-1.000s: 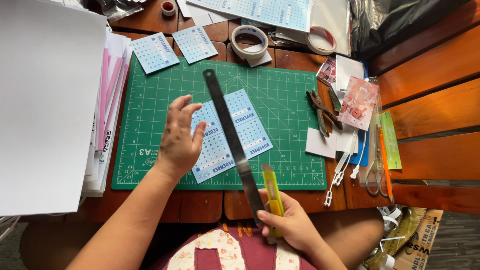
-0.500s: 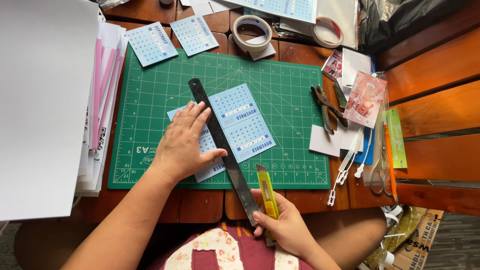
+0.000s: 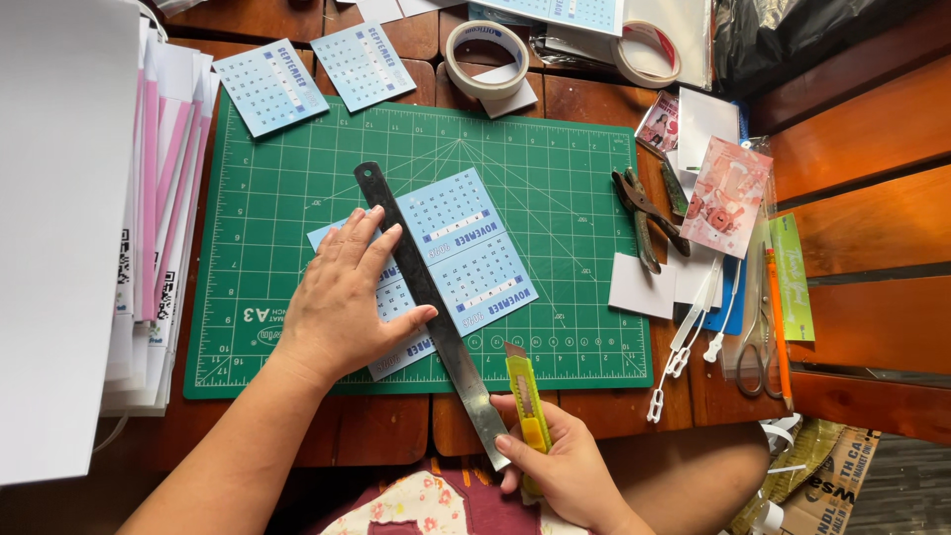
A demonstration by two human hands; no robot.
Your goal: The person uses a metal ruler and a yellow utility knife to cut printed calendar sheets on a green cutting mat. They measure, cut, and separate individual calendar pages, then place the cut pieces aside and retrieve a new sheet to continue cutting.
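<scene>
The left hand [image 3: 347,297] lies flat, fingers spread, pressing on a light blue calendar sheet [image 3: 446,263] and against the left edge of a steel ruler [image 3: 428,302]. The ruler runs diagonally across the sheet, its near end past the edge of the green cutting mat [image 3: 555,168]. The right hand [image 3: 565,461] is closed around a yellow utility knife [image 3: 525,396], blade tip at the mat's near edge, just right of the ruler. Two smaller calendar cards [image 3: 317,74] lie at the mat's far left corner. A roll of tape [image 3: 485,57] sits beyond the mat's far edge. Pliers [image 3: 639,213] and scissors [image 3: 758,342] lie to the right. A paper stack [image 3: 59,218] sits at the left.
</scene>
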